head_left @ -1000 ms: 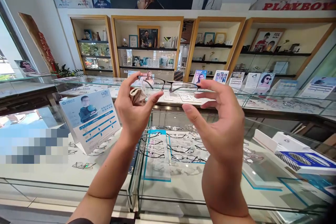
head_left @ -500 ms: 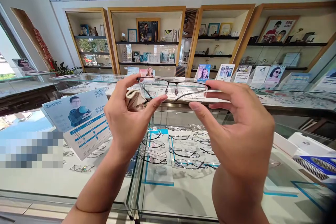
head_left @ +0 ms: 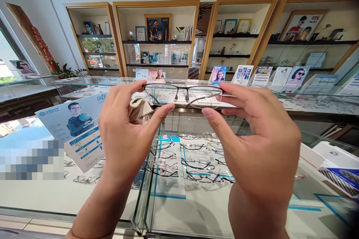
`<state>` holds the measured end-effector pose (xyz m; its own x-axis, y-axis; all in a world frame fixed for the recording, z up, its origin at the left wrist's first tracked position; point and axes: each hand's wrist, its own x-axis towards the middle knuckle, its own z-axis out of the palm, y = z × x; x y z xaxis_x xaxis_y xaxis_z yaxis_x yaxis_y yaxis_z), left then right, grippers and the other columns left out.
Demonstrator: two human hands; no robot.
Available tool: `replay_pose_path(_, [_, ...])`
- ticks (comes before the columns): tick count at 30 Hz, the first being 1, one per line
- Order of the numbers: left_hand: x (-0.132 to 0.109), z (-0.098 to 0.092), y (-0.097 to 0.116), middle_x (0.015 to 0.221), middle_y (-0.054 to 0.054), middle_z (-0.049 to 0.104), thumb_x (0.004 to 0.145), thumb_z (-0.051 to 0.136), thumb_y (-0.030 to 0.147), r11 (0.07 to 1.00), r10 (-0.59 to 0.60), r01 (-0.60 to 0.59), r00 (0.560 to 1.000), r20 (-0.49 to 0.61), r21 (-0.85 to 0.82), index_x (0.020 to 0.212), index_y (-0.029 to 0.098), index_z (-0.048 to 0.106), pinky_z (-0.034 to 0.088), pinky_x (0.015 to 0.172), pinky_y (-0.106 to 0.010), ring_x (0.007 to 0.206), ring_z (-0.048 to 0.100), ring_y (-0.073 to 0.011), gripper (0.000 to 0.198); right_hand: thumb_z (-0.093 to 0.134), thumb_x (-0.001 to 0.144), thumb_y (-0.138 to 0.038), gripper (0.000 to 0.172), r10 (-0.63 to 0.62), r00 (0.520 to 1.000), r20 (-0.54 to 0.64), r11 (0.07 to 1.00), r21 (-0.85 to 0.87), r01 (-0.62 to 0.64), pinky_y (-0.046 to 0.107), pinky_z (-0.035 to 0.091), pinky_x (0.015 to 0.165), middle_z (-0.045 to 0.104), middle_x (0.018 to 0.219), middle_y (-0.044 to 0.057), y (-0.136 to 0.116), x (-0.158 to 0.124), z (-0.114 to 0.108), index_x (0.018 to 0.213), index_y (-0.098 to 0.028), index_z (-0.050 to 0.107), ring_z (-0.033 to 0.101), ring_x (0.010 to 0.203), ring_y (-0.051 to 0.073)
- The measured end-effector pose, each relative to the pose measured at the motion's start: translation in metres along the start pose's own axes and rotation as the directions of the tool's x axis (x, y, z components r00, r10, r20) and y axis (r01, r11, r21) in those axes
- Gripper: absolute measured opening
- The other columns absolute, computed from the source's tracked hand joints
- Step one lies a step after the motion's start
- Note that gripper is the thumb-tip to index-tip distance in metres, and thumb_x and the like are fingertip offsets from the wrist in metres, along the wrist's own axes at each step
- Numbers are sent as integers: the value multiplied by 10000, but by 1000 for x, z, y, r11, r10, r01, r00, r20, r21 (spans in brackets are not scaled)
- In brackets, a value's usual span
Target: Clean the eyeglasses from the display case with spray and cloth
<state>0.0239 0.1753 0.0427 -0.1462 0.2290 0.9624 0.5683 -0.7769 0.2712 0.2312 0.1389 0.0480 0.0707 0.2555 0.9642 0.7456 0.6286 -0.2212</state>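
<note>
A pair of half-rim eyeglasses (head_left: 182, 88) with a dark top bar is held up above the glass counter, lenses facing me. My left hand (head_left: 126, 127) grips its left end at the fingertips, thumb stretched below the lens. A beige cloth (head_left: 140, 110) with printed marks is tucked in the same hand, behind the thumb. At the frame's right end, my right hand (head_left: 258, 134) holds the corner with its index finger, its thumb apart below the lens. Both folded temples show through the lenses.
Below lies a glass display case (head_left: 179, 216) with rows of spectacles (head_left: 199, 163). A printed card (head_left: 75, 130) leans at the left; a white and blue box (head_left: 333, 160) sits at the right. Another glass counter (head_left: 308, 101) with upright cards and wall shelves (head_left: 157, 41) stand beyond.
My left hand has shifted slightly left with the glasses' end and the cloth. My right hand has moved slightly right. The eyeglasses now look a little larger, and the view has tilted slightly down.
</note>
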Motion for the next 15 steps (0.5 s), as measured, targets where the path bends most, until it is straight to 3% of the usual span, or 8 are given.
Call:
replay_pose_path(7, [1,-4,7,1192,-47,709,837,892,513,992,-75,72,997,33,103,1253,391,743,584,960,-509,1191,652,-322,459,760,983,-311,335,31,1000,3,1000,-1,-31,530,660,930,740,1225,81,-2,0,2,1317,-288,729,742,1079,291])
replay_pose_path(15, [1,-1,0,1176,-54,725,842,889,512,992,-82,78,996,33,96,1245,381,736,571,923,-516,1165,662,-320,450,748,987,-339,368,49,999,20,999,-3,-49,551,635,945,721,1237,89,2,-1,6,1350,-293,708,719,1126,311])
